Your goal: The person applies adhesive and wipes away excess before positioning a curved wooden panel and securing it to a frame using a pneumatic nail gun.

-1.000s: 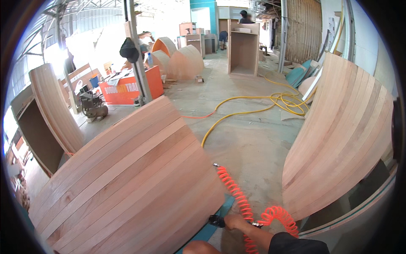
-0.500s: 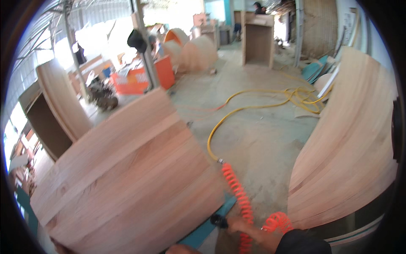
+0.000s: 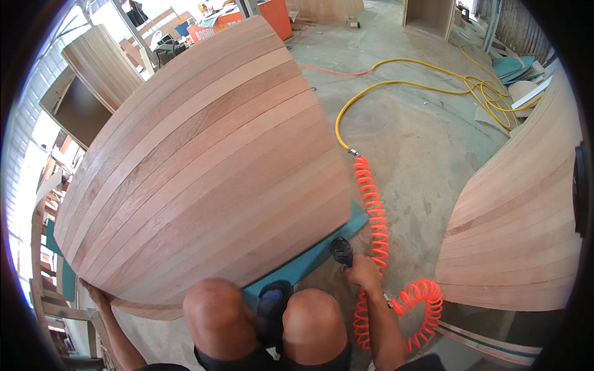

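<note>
Two hands work at one large curved panel (image 3: 204,167) of glued wooden strips, reddish and pale in bands, which fills the middle of the view and rests on a teal board (image 3: 312,256) on the concrete floor (image 3: 421,142). The left hand (image 3: 94,292) grips the panel's lower left edge, fingers curled under the rim and mostly hidden behind the wood. The right hand (image 3: 364,272) is wrapped around a black air tool (image 3: 341,250), fingers pressed together on its body; the tool's head sits just beside the panel's lower right corner, over the teal board. Both bare knees (image 3: 266,321) of the person show at the lower edge, with a dark shoe (image 3: 272,303) between them touching the board.

From the tool a coiled orange hose (image 3: 374,210) runs up across the floor and also loops beside the right forearm; at its upper end it joins a yellow hose (image 3: 402,80) that snakes away toward the far right. A second curved panel (image 3: 526,229) of the same banded wood stands to the right, well apart from the first. Farther off stand a wooden cabinet (image 3: 433,15), another curved piece (image 3: 102,65) at the upper left, and an orange bin (image 3: 275,15).
</note>
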`<state>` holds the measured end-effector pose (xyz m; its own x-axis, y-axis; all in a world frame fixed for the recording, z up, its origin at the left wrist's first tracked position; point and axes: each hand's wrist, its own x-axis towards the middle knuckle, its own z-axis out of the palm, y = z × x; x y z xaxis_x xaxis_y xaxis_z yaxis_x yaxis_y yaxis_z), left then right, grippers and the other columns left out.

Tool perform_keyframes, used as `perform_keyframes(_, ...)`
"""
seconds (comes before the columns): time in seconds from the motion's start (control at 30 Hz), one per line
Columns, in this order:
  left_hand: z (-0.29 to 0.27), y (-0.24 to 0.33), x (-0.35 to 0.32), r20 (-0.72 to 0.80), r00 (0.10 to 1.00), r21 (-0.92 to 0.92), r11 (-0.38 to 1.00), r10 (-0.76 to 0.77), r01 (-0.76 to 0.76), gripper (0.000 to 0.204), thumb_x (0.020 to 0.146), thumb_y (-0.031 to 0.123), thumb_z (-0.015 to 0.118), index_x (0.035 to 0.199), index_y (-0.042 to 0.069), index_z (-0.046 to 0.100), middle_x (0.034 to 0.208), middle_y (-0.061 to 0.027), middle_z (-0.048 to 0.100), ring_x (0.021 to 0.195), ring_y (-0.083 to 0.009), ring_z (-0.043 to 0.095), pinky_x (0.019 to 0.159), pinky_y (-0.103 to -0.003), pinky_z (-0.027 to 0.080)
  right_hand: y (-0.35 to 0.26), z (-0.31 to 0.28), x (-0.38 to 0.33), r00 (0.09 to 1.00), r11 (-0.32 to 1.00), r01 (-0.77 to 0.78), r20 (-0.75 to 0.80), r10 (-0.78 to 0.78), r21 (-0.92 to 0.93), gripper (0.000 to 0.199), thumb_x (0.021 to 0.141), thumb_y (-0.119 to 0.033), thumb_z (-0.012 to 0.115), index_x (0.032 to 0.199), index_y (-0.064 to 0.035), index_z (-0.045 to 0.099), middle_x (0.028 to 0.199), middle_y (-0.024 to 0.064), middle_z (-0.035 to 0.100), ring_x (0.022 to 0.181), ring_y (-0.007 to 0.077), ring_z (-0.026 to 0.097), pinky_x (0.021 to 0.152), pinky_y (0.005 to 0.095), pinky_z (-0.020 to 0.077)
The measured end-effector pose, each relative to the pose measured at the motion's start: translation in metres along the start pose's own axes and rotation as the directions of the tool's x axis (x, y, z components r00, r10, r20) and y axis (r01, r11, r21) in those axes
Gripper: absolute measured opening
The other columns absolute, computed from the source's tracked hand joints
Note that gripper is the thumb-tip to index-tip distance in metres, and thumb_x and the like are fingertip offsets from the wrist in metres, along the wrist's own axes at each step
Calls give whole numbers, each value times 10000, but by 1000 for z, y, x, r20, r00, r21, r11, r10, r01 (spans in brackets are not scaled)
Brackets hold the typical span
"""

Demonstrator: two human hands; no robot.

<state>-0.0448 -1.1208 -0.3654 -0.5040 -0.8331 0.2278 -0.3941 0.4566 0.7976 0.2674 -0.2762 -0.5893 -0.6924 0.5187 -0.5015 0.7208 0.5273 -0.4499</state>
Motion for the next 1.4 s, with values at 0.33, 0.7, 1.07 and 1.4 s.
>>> perform_keyframes(0.33,95,196,-21,-200,489,272,528,849,-804,698,997,604,424,1421,60,527,1452,-183,513,1353,-374,455,1146,-457,329,27,-58,-13,962,928,261,-150,-228,267,425,753,-285,792,1063,-12,688,988,242,698,987,389,670,880,453,512)
perform_keyframes(0.7,138,355,-309,209,317,23,319,925,-947,677,1024,550,412,1369,-15,552,1354,-232,579,1287,-384,523,1097,-442,371,-67,-340,-73,995,998,51,-85,-47,49,353,714,-115,864,1002,-30,678,791,43,667,662,155,585,619,336,490)
perform_keyframes(1.07,128,366,-294,240,271,-17,283,932,-959,598,1050,466,385,1313,-35,578,1278,-238,606,1203,-406,554,1037,-494,401,-189,-385,-11,550,823,489,-835,-34,289,387,792,-301,761,1033,0,722,824,110,711,738,210,636,766,358,506)
perform_keyframes(1.4,116,368,-294,219,285,83,273,933,-958,590,1056,416,359,1412,-40,475,1434,-247,489,1347,-399,426,1156,-475,262,-136,-312,90,540,342,836,-751,-381,429,243,789,-187,818,937,-20,719,781,45,713,728,114,646,682,308,517)
